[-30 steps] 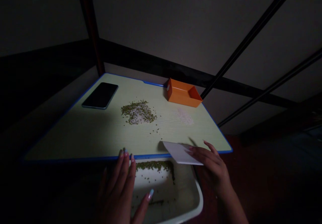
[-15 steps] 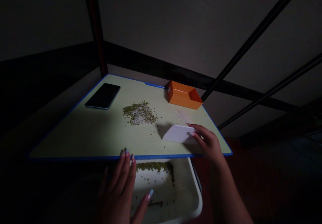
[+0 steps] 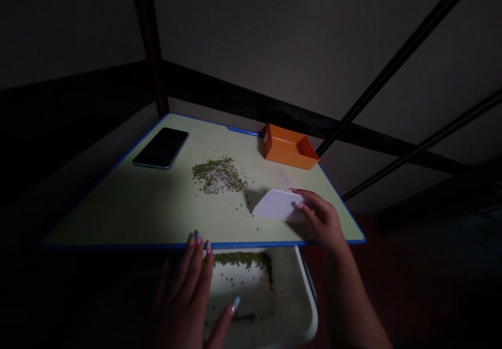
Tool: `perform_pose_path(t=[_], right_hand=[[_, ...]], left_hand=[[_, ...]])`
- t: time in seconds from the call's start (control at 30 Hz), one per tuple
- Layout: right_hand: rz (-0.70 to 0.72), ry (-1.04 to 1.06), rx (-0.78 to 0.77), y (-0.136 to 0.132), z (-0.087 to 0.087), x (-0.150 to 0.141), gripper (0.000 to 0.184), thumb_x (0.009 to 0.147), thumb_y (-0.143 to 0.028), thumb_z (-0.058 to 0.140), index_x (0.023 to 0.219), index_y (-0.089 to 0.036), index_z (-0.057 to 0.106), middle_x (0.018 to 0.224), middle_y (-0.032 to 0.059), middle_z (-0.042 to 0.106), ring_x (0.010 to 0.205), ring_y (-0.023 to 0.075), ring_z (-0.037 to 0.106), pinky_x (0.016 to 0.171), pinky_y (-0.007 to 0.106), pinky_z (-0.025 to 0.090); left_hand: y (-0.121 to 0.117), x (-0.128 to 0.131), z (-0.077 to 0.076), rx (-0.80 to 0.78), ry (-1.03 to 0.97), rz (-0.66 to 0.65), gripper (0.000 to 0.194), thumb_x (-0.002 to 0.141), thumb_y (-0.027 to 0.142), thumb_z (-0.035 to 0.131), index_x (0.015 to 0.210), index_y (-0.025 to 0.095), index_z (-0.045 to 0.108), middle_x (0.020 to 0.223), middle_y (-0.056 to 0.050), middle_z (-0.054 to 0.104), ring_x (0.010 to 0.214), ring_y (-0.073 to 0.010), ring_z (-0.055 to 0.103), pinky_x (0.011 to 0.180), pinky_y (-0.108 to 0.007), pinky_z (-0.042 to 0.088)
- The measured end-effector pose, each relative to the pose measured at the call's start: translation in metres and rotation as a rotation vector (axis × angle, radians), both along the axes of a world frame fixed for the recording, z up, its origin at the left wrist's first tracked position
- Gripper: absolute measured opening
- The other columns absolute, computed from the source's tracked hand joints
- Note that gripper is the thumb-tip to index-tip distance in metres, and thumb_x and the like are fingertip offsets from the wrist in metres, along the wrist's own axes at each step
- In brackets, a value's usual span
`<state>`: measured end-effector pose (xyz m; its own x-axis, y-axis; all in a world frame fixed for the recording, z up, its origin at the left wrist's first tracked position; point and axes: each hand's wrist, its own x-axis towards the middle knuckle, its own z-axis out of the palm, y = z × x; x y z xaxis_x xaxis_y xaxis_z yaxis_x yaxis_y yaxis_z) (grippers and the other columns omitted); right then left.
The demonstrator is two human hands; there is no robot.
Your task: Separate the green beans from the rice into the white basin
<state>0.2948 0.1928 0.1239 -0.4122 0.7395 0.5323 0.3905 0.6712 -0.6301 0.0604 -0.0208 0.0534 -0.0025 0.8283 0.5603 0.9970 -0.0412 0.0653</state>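
Note:
My right hand [image 3: 319, 215] pinches a flat white scraper [image 3: 276, 205] between thumb and fingers, tilted on edge just over the board at its right side. My left hand [image 3: 192, 281] has its fingers stretched out, with the tips at the board's blue front edge. A pile of green beans mixed with white grains [image 3: 219, 175] lies in the middle of the pale board [image 3: 152, 202]. Behind the scraper is a small thin patch of white grains [image 3: 287, 178]. A few loose beans are scattered between pile and scraper.
A black phone [image 3: 161, 148] lies at the board's left. An orange open box [image 3: 290, 150] stands at the back right corner. Below the front edge sits a white tub [image 3: 309, 317] with green beans along its far side. A wall rises behind.
The scraper in my right hand has shifted slightly up and away from me. My left hand keeps its place, and the pile looks the same.

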Motion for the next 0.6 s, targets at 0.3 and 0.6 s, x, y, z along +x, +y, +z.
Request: perform_pose_path(t=[0.3,0.6], right_hand=[[0.086,-0.027,-0.088,-0.009,0.004,-0.002,0.027,0.091,-0.03,0.062,0.116,-0.028,0.071,0.12,0.0064,0.074,0.108,0.0221,0.07,0.088,0.037,0.059],[0.167,-0.002,-0.267,-0.009,0.002,-0.012,0.026,0.09,-0.028,0.062,0.114,-0.024,0.071,0.117,0.007,0.074,0.105,0.021,0.07,0.087,0.036,0.057]], left_hand=[[0.002,-0.001,0.002,-0.011,-0.014,-0.014,0.076,0.087,0.046,0.047,0.15,0.01,0.025,0.154,-0.02,0.042,0.145,-0.0338,0.035,0.097,-0.055,0.05],[0.001,0.0,0.003,-0.015,-0.014,-0.027,0.075,0.087,0.044,0.047,0.149,0.007,0.027,0.154,-0.022,0.04,0.145,-0.0355,0.034,0.097,-0.057,0.05]])
